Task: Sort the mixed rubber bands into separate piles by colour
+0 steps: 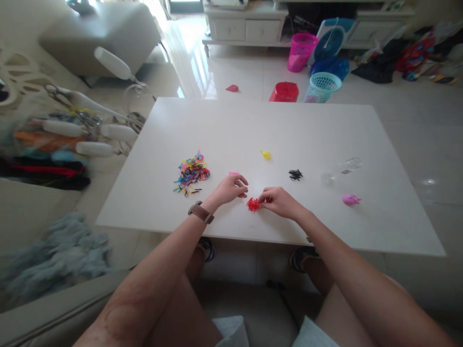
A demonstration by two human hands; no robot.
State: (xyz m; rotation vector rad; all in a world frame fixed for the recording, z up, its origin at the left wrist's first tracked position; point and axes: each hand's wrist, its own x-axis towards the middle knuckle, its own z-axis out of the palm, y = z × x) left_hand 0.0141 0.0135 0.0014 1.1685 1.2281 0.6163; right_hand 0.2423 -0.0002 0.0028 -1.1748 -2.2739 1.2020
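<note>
A small pile of red rubber bands lies near the front edge of the white table. My right hand is at the pile's right side, fingertips pinched together on the red bands. Just above and left of that pile hovers my left hand, fingers bent but apart, with nothing visible in them. Pink bands show partly behind the left hand. A larger heap of mixed-colour bands is to the left. Yellow bands and black bands form small separate piles farther back.
On the table's right are a clear plastic bottle, a clear round piece and a pink-purple object. Beyond the far edge stand a red bin and a light blue basket. A white lamp rises at left.
</note>
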